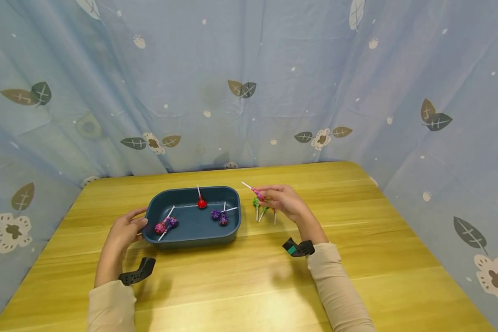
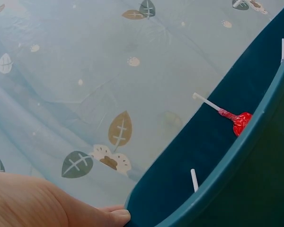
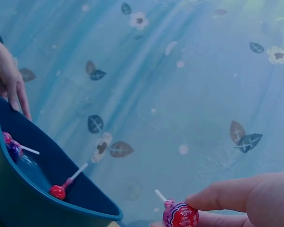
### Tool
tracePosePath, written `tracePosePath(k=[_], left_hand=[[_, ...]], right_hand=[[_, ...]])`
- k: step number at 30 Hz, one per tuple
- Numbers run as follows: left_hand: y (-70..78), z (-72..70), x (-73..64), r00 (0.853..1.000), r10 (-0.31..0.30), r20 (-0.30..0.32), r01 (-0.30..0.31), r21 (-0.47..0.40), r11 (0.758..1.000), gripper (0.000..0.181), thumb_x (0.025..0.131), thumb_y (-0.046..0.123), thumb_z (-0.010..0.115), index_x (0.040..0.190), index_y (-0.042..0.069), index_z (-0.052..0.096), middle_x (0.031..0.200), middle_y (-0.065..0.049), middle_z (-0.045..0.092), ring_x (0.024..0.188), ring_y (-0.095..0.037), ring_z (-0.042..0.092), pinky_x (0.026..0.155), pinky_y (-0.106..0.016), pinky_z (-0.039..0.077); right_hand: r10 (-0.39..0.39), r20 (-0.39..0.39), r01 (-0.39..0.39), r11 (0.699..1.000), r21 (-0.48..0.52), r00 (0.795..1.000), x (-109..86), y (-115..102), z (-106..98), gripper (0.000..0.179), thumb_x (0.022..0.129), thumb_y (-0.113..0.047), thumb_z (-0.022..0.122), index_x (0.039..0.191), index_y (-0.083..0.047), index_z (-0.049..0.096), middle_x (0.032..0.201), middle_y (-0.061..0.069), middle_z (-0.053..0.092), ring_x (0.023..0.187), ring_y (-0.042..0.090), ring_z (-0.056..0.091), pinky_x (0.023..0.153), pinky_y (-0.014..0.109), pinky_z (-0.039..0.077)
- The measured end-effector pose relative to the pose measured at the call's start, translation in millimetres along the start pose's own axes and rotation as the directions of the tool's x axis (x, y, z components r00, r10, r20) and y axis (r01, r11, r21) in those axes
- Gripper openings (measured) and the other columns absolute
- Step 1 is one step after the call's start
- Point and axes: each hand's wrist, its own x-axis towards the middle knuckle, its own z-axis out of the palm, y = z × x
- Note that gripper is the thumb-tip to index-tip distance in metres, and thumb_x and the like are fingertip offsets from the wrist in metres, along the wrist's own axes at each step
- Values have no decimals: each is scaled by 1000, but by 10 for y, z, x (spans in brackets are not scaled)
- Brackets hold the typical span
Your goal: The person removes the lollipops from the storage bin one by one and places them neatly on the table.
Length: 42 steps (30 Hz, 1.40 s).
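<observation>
My left hand (image 1: 123, 232) grips the left end of a dark blue plastic box (image 1: 191, 240), thumb and fingers at its rim. Inside the box lie a red lollipop (image 1: 201, 203) near the back wall, a pink lollipop (image 1: 160, 228) and a purple lollipop (image 1: 173, 222) at the left, and two purple lollipops (image 1: 223, 220) at the right. To the right of the box, my right hand (image 1: 284, 200) pinches a pink-and-purple wrapped lollipop (image 3: 182, 215) by its candy head, its white stick pointing up and left. Its fingers are above the table.
Under my right hand, green lollipops (image 1: 256, 203) and a lollipop with a pinkish stick (image 1: 275, 217), partly hidden by the hand, lie on the wooden table (image 1: 232, 286). A blue patterned curtain (image 1: 207, 92) hangs behind the table and along its sides.
</observation>
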Motion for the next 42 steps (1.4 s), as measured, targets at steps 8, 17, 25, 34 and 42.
tracePosePath(k=[8,17,25,34,42], left_hand=[[0,-7,-5,1000,10,-1,-10,-1,1000,50,104,12,41,150,-3,28,141,-32,41,97,-21,63,73,-27,52],[7,-7,-7,1000,6,7,-6,-2,1000,51,104,12,41,151,-2,27,141,-31,41,92,-17,64,72,-28,52],[4,-14,-1,1000,8,13,-8,-9,1000,51,104,12,42,150,-3,26,142,-32,39,97,-21,64,72,-27,53],[3,-2,-8,1000,4,3,-4,5,1000,51,104,11,42,150,-3,27,141,-32,40,100,-23,63,74,-29,53],[-12,-13,-10,999,26,17,-27,5,1000,51,104,11,41,150,-4,26,141,-32,39,93,-16,65,72,-29,52]], right_hand=[[-19,-9,18,999,-37,1000,-27,-31,-146,34,97,4,49,128,19,50,121,27,56,97,18,63,95,38,45],[-31,-26,31,999,-6,999,-68,-59,-316,36,99,4,46,131,19,44,110,12,61,98,19,62,99,41,42],[-11,-30,11,1000,-10,999,-66,-55,-387,37,99,3,46,133,16,45,120,22,61,113,30,58,100,41,41],[7,-82,-11,999,-45,997,-60,-29,-484,38,98,5,47,131,23,42,115,23,58,94,16,64,99,41,41],[22,-134,-26,999,-33,991,-86,-17,-577,37,99,2,48,128,23,45,139,34,41,94,16,65,96,37,44]])
